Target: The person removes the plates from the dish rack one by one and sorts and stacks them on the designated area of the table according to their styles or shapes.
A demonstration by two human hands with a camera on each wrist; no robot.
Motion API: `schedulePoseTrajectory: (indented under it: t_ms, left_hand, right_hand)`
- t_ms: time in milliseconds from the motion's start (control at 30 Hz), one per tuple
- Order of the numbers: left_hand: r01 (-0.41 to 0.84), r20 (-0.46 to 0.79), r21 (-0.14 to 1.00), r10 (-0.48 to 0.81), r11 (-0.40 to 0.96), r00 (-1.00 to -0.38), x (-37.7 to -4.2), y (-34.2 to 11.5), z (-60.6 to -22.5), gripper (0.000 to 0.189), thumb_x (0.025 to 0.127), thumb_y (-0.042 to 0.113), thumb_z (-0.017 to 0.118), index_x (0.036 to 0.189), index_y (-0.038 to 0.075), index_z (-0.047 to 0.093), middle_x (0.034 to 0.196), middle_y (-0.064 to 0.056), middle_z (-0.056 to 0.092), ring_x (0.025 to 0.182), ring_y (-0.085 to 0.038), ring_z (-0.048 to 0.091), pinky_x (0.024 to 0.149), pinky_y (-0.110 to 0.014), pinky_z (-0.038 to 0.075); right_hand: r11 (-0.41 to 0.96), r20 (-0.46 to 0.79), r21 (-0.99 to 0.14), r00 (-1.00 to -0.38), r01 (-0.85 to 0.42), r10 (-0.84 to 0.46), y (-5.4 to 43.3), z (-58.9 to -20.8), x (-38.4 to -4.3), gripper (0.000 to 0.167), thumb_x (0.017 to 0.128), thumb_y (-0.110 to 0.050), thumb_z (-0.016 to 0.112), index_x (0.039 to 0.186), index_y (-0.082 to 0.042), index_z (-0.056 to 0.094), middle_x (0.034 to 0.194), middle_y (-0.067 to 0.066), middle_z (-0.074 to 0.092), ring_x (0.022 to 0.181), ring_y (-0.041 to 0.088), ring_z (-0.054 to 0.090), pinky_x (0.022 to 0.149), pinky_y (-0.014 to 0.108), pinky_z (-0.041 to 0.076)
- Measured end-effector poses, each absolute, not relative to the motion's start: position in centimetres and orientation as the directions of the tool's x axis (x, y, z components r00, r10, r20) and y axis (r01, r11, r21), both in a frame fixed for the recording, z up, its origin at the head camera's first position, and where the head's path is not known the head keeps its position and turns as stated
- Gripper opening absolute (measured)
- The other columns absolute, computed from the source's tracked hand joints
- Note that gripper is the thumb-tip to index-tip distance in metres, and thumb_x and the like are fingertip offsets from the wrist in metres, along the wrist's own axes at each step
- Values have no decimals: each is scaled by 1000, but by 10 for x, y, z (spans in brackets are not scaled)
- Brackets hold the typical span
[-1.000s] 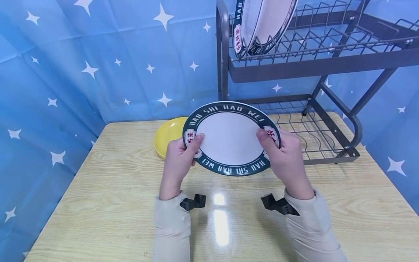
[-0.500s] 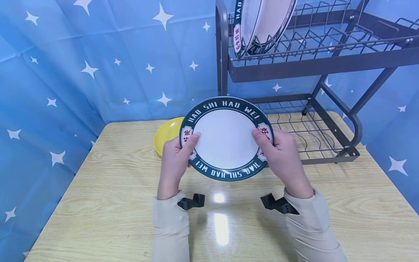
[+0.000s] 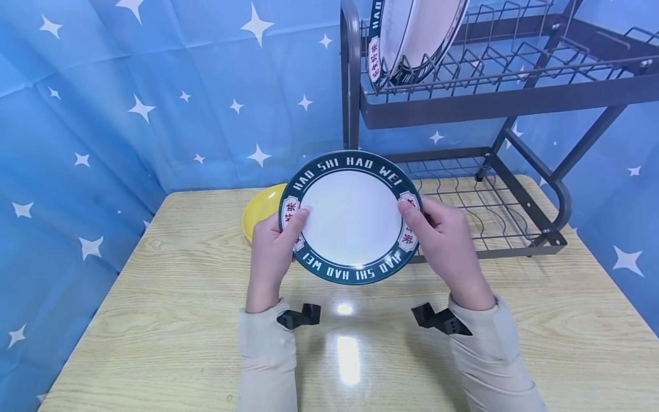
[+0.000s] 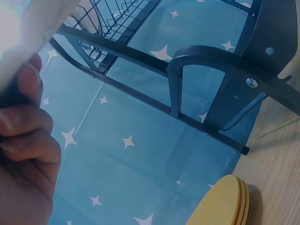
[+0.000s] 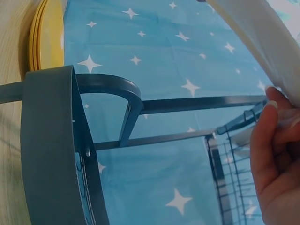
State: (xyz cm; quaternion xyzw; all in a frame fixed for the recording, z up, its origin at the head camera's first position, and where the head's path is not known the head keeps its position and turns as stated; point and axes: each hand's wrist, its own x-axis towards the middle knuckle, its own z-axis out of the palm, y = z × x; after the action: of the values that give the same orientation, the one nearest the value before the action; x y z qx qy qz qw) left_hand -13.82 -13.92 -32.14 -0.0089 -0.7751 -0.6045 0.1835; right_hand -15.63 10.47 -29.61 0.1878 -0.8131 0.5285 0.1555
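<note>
A white plate [image 3: 352, 220] with a dark green lettered rim is held up above the table, its face tilted toward the head camera. My left hand [image 3: 271, 252] grips its left edge, thumb on the face and fingers behind. On the opposite edge my right hand [image 3: 449, 246] pinches the rim the same way. From the left wrist, the curled left hand [image 4: 28, 136] shows under the plate's pale underside [image 4: 40, 23]. In the right wrist view the right hand [image 5: 279, 159] appears at the plate's edge [image 5: 260, 37].
Several stacked yellow plates [image 3: 257, 214] stand on the table behind my left hand, partly covered. A dark two-tier dish rack [image 3: 494, 103] stands at the back right, with green-rimmed plates [image 3: 432, 34] upright in its upper tier. A starry blue cloth [image 3: 206, 114] hangs behind.
The plate has shifted slightly left and tipped up, showing more of its round face. It has also turned a little in my hands. Both hands keep their hold.
</note>
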Motion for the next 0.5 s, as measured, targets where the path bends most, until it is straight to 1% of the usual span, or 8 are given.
schedulePoseTrajectory:
  t_ms: [67, 167, 333, 500]
  left_hand:
    - [233, 299, 930, -220, 283, -929, -139, -140, -322, 43, 81, 52, 55, 100, 15, 66, 81, -1, 68, 63, -16, 63, 44, -30, 48]
    - [236, 310, 924, -227, 301, -923, -139, -141, -323, 42, 82, 52, 55, 98, 14, 66, 80, -1, 68, 63, -16, 63, 44, -30, 47]
    - [240, 302, 934, -227, 264, -926, -139, -141, -323, 44, 81, 52, 56, 98, 13, 67, 80, -1, 68, 64, -17, 64, 46, -30, 48]
    - [240, 295, 942, -241, 233, -925, -139, -141, -323, 44, 81, 51, 57, 100, 13, 66, 81, -2, 68, 67, -18, 64, 48, -29, 49]
  right_hand:
    - [375, 467, -791, -873, -483, -140, 106, -296, -157, 24, 90, -31, 52, 91, -11, 66, 72, 0, 59, 62, 15, 48, 48, 24, 38]
    - [378, 475, -785, -869, -491, -143, 106, -296, -157, 24, 90, -31, 52, 90, -12, 65, 71, 0, 58, 63, 15, 48, 48, 24, 37]
    - [388, 467, -787, -874, -479, -131, 106, -295, -156, 25, 90, -32, 51, 89, -11, 65, 69, 2, 56, 62, 16, 46, 48, 25, 35]
    - [394, 468, -785, -874, -478, -129, 107, -296, -157, 25, 91, -34, 50, 89, -13, 64, 65, 2, 52, 58, 16, 45, 46, 26, 35]
